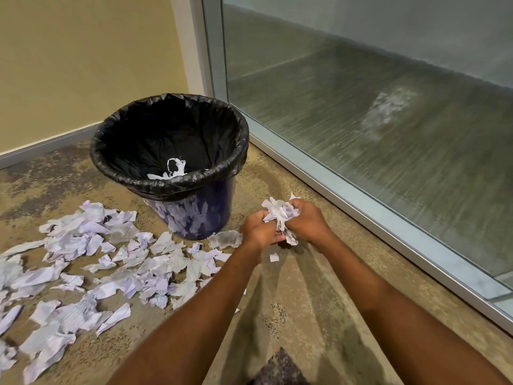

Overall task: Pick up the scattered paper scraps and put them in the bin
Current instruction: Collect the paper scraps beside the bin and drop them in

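Landmark: bin (205, 215), dark blue, round, tapering toward its base, lined with a glossy black bag (169, 134) folded over the rim; standing on the carpet (305, 301) in the corner between the beige wall (83, 65) and the frosted glass panel (361, 120).

Hands: left hand (259, 232) and right hand (306, 220) pressed together just right of the bin's base, fingers curled shut around one crumpled wad (280, 215) of white paper; torn ends poking out above and below the grip.

Key relation: bin mouth up and to the left of the wad, above the hands' level; left hand on the side toward the bin. Wad roughly upright in the grip, long axis top to bottom. Judged next: lift up and leftward over the rim, then release.

Already in bin: a few white scraps (172, 169) on the liner floor, near the front rim.

Left to collect: loose scraps (97, 262) spread thickly across the carpet left of and in front of the bin; one larger piece (226, 238) touching the bin's base; one tiny bit (274, 257) below the hands.

Material: thin lined paper, torn ragged, creased, light, compressible; easy to shed fragments.

Carpet: short pile, mottled tan with dark patches.

Progress: early, judged; most scraps on the floor.
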`<state>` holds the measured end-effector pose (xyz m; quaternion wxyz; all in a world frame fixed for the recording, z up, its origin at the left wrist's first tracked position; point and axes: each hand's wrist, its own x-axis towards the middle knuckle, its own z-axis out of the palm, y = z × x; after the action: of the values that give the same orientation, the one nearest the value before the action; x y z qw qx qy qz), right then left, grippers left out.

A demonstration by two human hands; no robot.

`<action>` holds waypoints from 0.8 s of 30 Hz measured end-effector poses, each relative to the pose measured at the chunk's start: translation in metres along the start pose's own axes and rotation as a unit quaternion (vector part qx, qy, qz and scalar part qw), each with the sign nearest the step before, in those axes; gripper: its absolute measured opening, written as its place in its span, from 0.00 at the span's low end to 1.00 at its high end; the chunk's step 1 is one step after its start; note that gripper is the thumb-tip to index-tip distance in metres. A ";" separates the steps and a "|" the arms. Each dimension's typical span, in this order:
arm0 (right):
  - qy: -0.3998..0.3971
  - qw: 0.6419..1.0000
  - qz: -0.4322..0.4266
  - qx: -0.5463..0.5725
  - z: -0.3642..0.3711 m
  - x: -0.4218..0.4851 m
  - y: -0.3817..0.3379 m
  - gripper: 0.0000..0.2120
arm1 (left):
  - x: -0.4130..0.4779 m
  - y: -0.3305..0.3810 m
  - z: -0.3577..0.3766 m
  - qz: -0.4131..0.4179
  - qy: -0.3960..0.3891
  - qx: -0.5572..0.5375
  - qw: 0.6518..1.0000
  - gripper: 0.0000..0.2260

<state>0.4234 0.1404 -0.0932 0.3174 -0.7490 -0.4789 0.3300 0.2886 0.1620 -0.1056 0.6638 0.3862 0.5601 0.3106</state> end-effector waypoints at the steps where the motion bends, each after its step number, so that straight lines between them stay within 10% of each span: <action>1: 0.004 1.000 -0.005 0.001 -0.005 -0.002 -0.005 0.10 | -0.004 0.005 0.002 0.005 -0.009 -0.008 1.000 0.09; 24: 0.052 0.988 -0.144 0.011 -0.054 -0.038 -0.185 0.13 | -0.109 0.150 -0.045 0.144 -0.012 -0.109 0.983 0.08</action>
<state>0.3601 0.1598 0.0922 0.3942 -0.6849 -0.5608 0.2470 0.2276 0.1541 0.0750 0.6572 0.3918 0.4533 0.4574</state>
